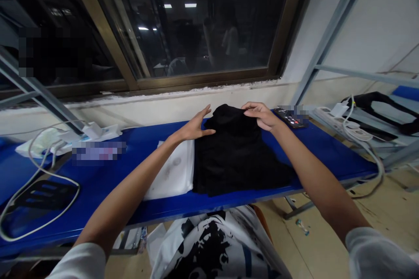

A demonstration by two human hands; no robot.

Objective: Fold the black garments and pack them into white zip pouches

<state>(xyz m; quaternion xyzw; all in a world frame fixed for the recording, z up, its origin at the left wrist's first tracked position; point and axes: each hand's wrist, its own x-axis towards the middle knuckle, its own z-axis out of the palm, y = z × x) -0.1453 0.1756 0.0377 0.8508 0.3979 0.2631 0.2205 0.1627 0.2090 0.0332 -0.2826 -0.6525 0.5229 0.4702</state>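
Note:
A black cloth garment lies on the blue tabletop in front of me, its narrower part toward the window and its lower right corner spreading outward. Folds hide its exact kind. My left hand is at its upper left side, fingers apart, the thumb reaching over the dark fabric. At the upper right edge, my right hand has thumb and fingers closed on the cloth. Partly under the garment's left side is a flat white cloth or bag with faint greyish marks.
The blue table runs along the wall below a window. A phone rests beyond my right hand. Power strips with white cables lie at left, near a black slotted object. Metal frame posts stand on both sides.

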